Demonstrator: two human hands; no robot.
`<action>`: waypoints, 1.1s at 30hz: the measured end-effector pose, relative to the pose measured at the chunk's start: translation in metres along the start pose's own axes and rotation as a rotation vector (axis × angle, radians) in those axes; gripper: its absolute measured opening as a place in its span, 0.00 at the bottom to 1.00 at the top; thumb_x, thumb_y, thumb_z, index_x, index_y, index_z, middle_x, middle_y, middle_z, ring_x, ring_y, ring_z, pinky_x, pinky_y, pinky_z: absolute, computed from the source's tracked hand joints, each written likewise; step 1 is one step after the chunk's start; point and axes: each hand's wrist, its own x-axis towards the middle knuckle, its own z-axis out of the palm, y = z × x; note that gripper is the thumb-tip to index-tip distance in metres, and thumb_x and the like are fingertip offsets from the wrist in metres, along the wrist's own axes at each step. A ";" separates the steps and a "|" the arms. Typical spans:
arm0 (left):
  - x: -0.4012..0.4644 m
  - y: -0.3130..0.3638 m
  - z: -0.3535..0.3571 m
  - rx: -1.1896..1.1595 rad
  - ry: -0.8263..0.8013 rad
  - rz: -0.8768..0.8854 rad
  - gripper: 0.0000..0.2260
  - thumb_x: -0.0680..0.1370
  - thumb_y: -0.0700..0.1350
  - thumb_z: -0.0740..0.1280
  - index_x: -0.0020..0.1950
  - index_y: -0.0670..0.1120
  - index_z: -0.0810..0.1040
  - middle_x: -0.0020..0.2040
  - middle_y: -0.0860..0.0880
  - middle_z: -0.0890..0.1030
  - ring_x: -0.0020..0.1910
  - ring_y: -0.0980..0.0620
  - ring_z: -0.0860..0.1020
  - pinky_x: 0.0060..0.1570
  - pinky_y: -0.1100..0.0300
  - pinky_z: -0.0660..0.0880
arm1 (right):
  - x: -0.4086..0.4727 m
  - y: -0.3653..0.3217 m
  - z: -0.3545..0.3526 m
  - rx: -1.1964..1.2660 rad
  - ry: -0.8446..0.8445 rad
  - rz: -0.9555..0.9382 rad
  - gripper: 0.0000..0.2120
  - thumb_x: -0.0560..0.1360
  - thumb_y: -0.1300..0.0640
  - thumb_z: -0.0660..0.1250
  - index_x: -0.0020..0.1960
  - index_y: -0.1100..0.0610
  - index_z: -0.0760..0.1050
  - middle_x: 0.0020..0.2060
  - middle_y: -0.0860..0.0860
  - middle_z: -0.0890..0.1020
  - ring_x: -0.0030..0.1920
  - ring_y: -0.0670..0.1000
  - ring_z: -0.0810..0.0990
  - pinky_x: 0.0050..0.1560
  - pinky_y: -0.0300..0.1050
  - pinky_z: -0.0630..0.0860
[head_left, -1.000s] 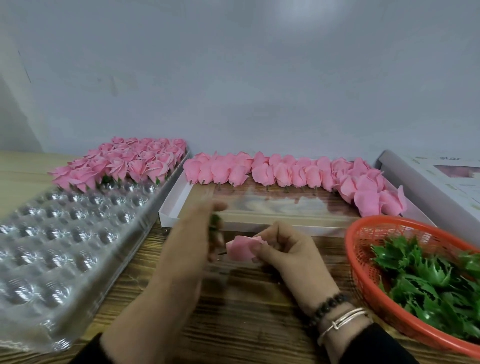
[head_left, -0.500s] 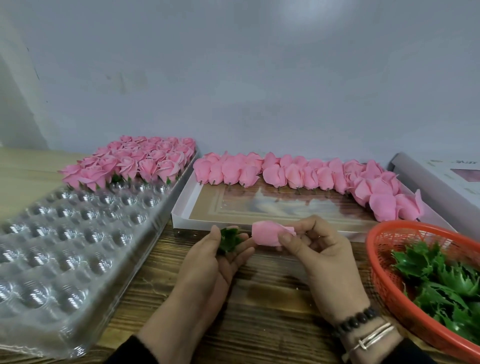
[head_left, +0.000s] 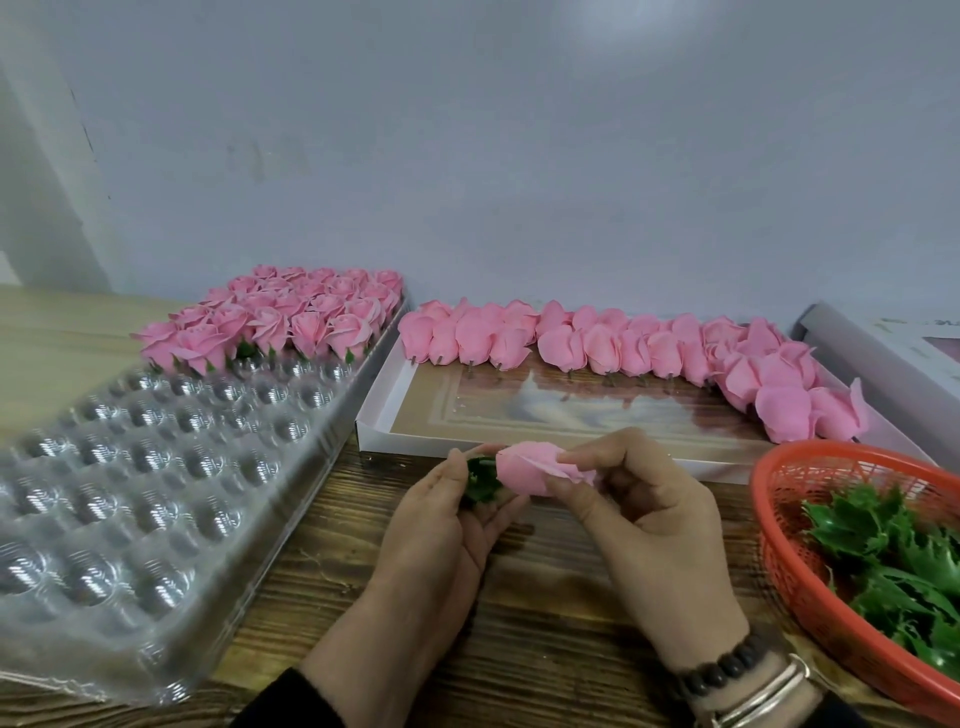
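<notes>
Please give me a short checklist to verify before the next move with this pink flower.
1. Right hand grips the pink bud: ok.
2. Left hand holds the green calyx: ok.
3. Calyx touches the bud's base: ok.
4. Calyx pushed fully home: cannot tell.
5. Clear tray has free cups: ok.
6. Orange basket has spare calyxes: ok.

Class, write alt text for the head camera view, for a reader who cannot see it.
Over a wooden table, a left hand holds a green calyx at the base of a pink rose bud pinched by the right hand. A clear blister tray with finished roses lies left, a white box of buds behind, a red basket of calyxes right.
</notes>
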 end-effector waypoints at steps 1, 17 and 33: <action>0.000 0.000 0.000 0.005 -0.003 0.006 0.17 0.82 0.45 0.52 0.57 0.33 0.74 0.51 0.35 0.81 0.50 0.42 0.81 0.48 0.54 0.80 | 0.000 -0.001 0.001 -0.033 -0.020 -0.027 0.08 0.66 0.60 0.74 0.38 0.49 0.78 0.34 0.47 0.79 0.35 0.43 0.75 0.38 0.33 0.71; -0.013 -0.005 0.009 -0.007 -0.180 -0.023 0.27 0.71 0.58 0.57 0.55 0.37 0.76 0.50 0.38 0.82 0.51 0.44 0.82 0.45 0.60 0.80 | 0.000 0.001 0.001 -0.312 -0.098 -0.205 0.05 0.66 0.64 0.68 0.37 0.56 0.76 0.36 0.46 0.76 0.38 0.40 0.73 0.40 0.29 0.69; -0.007 0.005 -0.004 0.775 -0.188 0.307 0.25 0.72 0.25 0.59 0.62 0.50 0.71 0.56 0.44 0.78 0.51 0.54 0.78 0.51 0.65 0.75 | 0.006 0.010 -0.007 -0.143 -0.050 -0.019 0.15 0.68 0.69 0.72 0.36 0.49 0.75 0.35 0.42 0.77 0.37 0.41 0.75 0.40 0.30 0.68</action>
